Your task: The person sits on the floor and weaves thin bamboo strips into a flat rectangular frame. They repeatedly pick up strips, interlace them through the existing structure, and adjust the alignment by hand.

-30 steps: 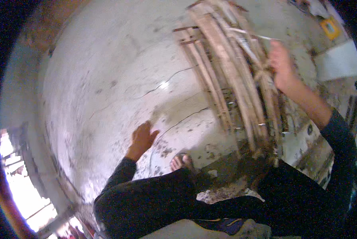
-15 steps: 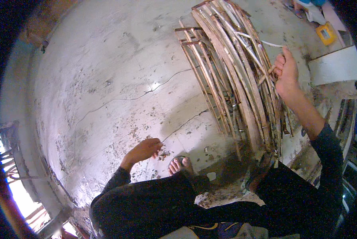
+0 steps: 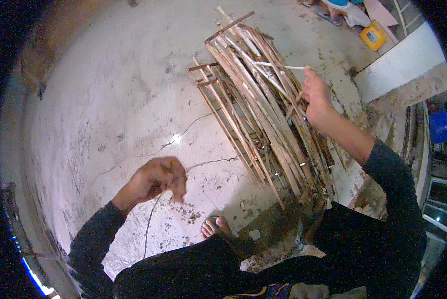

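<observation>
A long bundle of wooden strips (image 3: 253,109) lies on the floor before me, slanting from far left to near right, with short crosspieces at its far end. My left hand (image 3: 164,177) is left of it, fingers curled on a thin dark cord (image 3: 208,162). That cord runs from the bundle to the hand; a length hangs below it toward my leg. At the bundle's right side my right hand (image 3: 317,97) is closed on a white cord-like strip (image 3: 288,67), which stretches left across the wood. A short stick (image 3: 293,107) sits against the same hand; whether it is gripped I cannot tell.
Around the bundle is a pale, stained floor (image 3: 104,99). A white block-like ledge (image 3: 398,62) stands at right, with a yellow container (image 3: 373,36) beyond it. Part of another person (image 3: 350,12) shows at the top right. My bare foot (image 3: 213,226) is near the bundle's close end.
The view has shifted, so the bundle appears farther left and lower. My left hand has risen and turned, with a length of cord showing beneath it. My right hand keeps the white strip.
</observation>
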{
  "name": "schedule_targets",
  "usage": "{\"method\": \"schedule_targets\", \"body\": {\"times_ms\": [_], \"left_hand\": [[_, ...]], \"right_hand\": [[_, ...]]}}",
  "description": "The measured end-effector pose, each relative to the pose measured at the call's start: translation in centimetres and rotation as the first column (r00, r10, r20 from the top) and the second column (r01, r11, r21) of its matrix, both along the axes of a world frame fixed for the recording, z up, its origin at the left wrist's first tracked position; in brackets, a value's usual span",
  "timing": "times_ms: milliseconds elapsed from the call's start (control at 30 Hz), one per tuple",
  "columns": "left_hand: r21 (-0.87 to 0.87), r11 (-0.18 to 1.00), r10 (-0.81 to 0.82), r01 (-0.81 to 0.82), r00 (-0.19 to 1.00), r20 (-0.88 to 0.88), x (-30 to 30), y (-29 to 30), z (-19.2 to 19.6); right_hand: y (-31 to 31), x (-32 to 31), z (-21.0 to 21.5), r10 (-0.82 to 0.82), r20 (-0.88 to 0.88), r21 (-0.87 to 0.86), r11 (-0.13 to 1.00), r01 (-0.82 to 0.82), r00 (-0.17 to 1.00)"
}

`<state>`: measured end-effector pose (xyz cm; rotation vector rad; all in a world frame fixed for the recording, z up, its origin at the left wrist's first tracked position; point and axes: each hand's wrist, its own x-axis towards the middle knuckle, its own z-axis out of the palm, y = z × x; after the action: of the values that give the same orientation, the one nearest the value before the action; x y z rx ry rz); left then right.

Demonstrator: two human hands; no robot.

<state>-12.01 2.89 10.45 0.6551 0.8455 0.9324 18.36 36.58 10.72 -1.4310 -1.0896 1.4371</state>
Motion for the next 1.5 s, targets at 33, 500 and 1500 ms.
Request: {"method": "schedule_targets", "body": {"times_ms": [33,500,1500], "left_hand": [[0.070,0.994,0.078,-0.084,0.994,0.080,0.4,1.1,-0.4],[0.141,0.700,0.714,-0.700,0.685,-0.143,-5.5,3.5,-8.5],[-0.478,0.278,0.771,-0.833,0.491,-0.407,7.6,-34.2,-13.6]], "right_hand": [[0.0,0.0,0.1,-0.023,-0.016,-0.019,1.000,0.023,1.000],[-2.1,-1.7,1.8,-0.108,-0.188,-0.031,0.994,0.104,0.976],[-1.6,-1.7,0.8,-0.030,-0.049,0.019,0.999,0.031,0.998]]}}
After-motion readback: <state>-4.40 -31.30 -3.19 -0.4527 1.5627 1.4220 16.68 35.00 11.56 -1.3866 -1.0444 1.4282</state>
